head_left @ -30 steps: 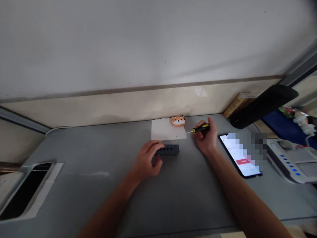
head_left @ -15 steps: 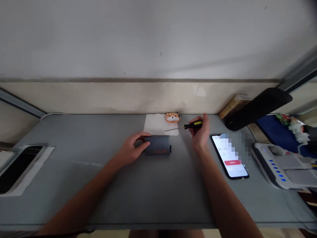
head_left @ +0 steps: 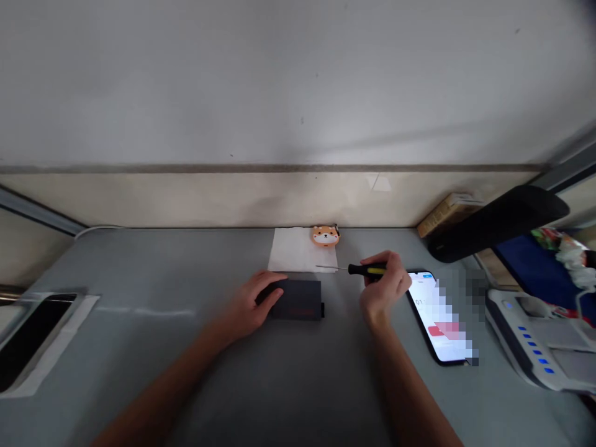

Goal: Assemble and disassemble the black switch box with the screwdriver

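Observation:
My left hand (head_left: pixel 254 304) grips the left end of a dark grey, box-shaped device (head_left: pixel 300 300), thumb near and fingers along its far side. Faint red marking shows on the device, and a small black knob-like part (head_left: pixel 323 310) juts from its right end. Wrapped around the black and yellow handle of a screwdriver (head_left: pixel 367 270) is my right hand (head_left: pixel 385 282). The screwdriver's thin shaft points left, its tip over the right part of a white paper sheet (head_left: pixel 293 248), beyond the device and apart from it.
An orange animal-face case (head_left: pixel 325 236) sits on the paper's far right corner. A lit phone (head_left: pixel 437 323) lies right of my right hand, with a power strip (head_left: pixel 535 335) beyond it. Far right stand a black cylindrical object (head_left: pixel 493 223) and a box (head_left: pixel 447 211). Another phone (head_left: pixel 37 335) lies far left.
The view has shifted, so things appear lower. The device now lies flatter, its far edge no longer showing. My right hand has brought the screwdriver nearer me and slightly right, turning over it.

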Action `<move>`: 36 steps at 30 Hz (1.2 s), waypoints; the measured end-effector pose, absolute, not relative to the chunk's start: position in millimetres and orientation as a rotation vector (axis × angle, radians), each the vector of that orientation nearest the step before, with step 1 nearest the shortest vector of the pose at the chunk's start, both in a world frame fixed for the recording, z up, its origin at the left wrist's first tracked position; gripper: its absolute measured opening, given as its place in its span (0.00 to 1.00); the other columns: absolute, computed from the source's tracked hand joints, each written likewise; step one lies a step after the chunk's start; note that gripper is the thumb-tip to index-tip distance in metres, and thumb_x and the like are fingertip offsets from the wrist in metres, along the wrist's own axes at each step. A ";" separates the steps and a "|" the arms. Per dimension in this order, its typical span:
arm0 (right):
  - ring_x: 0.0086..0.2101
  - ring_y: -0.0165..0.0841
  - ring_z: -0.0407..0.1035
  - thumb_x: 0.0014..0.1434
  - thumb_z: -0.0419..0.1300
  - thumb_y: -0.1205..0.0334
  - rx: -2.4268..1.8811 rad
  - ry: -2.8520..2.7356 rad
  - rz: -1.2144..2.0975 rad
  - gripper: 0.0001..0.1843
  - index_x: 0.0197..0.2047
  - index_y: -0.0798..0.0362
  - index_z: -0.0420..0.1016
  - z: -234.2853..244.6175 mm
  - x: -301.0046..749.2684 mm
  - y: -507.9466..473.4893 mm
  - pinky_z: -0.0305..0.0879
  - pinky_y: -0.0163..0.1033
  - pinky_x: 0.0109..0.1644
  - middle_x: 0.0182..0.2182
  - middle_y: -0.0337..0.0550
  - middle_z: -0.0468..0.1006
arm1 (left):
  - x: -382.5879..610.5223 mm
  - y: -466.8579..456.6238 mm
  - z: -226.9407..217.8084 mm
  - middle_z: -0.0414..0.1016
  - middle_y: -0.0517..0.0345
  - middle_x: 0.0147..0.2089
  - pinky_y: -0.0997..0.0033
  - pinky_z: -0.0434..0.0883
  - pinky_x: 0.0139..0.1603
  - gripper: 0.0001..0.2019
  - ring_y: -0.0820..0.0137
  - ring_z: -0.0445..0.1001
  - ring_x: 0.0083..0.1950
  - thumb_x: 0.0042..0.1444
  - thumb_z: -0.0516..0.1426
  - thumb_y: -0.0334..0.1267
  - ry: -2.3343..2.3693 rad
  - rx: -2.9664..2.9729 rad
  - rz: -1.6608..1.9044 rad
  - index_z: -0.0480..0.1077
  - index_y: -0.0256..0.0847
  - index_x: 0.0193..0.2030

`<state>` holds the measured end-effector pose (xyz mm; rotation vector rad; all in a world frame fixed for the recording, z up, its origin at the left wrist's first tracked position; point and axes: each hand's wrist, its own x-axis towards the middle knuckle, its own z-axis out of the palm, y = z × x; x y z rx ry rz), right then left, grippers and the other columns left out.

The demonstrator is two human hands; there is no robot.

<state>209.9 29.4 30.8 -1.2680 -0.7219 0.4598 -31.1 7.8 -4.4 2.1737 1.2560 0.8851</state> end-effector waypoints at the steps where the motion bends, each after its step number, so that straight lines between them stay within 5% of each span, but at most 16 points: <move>1: 0.16 0.28 0.59 0.60 0.50 0.53 -1.226 -0.738 0.437 0.24 0.16 0.51 0.71 32.1 210.9 28.6 0.49 0.32 0.16 0.13 0.39 0.66 | -31.5 8.3 -6.0 0.80 0.51 0.48 0.61 0.77 0.55 0.13 0.64 0.78 0.52 0.69 0.52 0.41 1.262 2.183 0.905 0.74 0.43 0.54; 11: 0.17 0.28 0.55 0.59 0.48 0.71 -0.785 -1.616 0.388 0.20 0.16 0.50 0.61 69.7 206.2 -12.2 0.51 0.39 0.26 0.13 0.36 0.63 | -28.6 14.9 -7.6 0.79 0.54 0.43 0.60 0.77 0.52 0.10 0.64 0.78 0.48 0.68 0.52 0.37 1.196 2.185 0.970 0.75 0.44 0.49; 29: 0.16 0.30 0.51 0.65 0.46 0.57 -0.859 -1.777 0.221 0.27 0.14 0.48 0.57 54.0 193.9 -17.7 0.50 0.41 0.25 0.11 0.36 0.59 | -25.8 14.2 -6.6 0.76 0.51 0.48 0.57 0.75 0.58 0.12 0.62 0.75 0.53 0.67 0.50 0.31 1.153 2.321 0.888 0.72 0.42 0.51; 36: 0.15 0.29 0.52 0.64 0.46 0.60 -0.851 -1.756 0.220 0.25 0.14 0.48 0.52 49.5 190.3 -12.7 0.52 0.38 0.25 0.10 0.35 0.58 | -25.7 14.6 -6.9 0.77 0.52 0.46 0.59 0.76 0.56 0.12 0.63 0.76 0.51 0.67 0.49 0.30 1.162 2.353 0.933 0.73 0.41 0.50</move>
